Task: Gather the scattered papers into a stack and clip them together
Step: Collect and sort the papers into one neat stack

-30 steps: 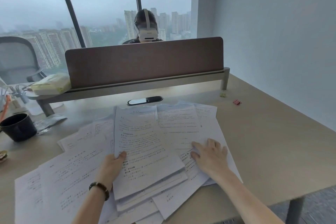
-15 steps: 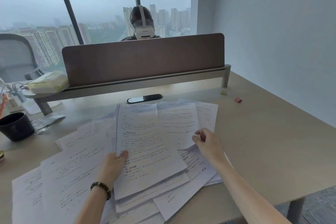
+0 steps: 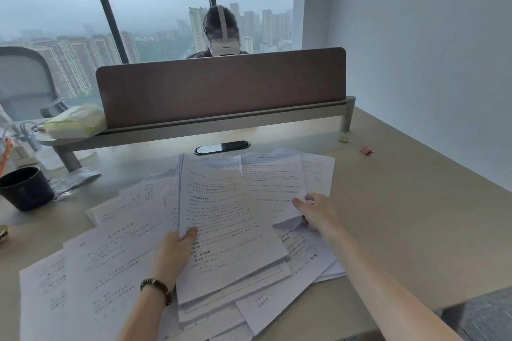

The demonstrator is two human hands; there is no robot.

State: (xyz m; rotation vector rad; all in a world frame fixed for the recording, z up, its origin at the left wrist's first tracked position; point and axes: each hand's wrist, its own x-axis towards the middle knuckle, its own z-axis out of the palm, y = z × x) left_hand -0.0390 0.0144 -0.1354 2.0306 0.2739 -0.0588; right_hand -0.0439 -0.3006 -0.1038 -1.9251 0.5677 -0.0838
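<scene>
Lifting a sheet [image 3: 273, 188], the right hand [image 3: 315, 212] pinched it while the left hand [image 3: 174, 249] held the started stack [image 3: 227, 230]; most papers [image 3: 97, 271] lay loose, unclipped.

- My beige desk [image 3: 401, 216] carries the scattered papers [image 3: 116, 257] across its middle and left.
- A black cup [image 3: 26, 188] stands at the left edge.
- A red binder clip [image 3: 366, 150] and a yellow one [image 3: 343, 138] lie far right, apart from the sheets.
</scene>
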